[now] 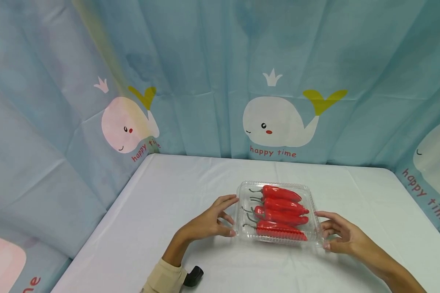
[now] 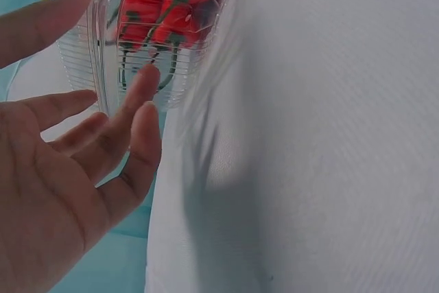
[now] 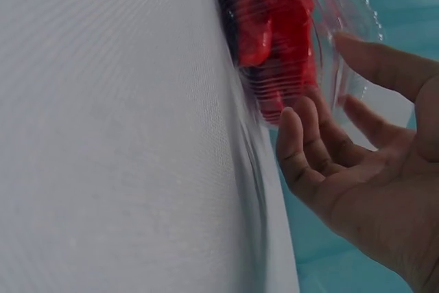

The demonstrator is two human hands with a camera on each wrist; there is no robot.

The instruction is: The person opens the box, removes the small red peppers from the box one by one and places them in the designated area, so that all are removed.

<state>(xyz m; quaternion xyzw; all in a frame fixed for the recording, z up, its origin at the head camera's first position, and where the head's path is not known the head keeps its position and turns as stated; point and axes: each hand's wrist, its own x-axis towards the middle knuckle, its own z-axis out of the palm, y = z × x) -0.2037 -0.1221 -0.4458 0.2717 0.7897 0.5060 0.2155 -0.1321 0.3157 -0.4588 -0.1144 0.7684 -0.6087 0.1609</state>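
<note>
A clear plastic clamshell box (image 1: 242, 232) with ridged walls sits in front of me, its lid down over the base. Inside lie several red peppers (image 1: 282, 206) in a stack of rows, their thin green stems pointing left. At the box's left side, my left hand (image 1: 210, 221) holds the rim, thumb near the front corner and index finger farther back. My right hand (image 1: 339, 234) holds the opposite side the same way. In the left wrist view, the other fingers (image 2: 143, 135) lie loosely below the rim. The right wrist view shows the right-hand fingers (image 3: 291, 142) curled beside the wall.
A white cloth covers the table (image 1: 161, 195). Blue curtains (image 1: 212, 81) printed with whales stand behind it and at both sides. A small black object (image 1: 193, 276) sits by the left sleeve (image 1: 165, 278).
</note>
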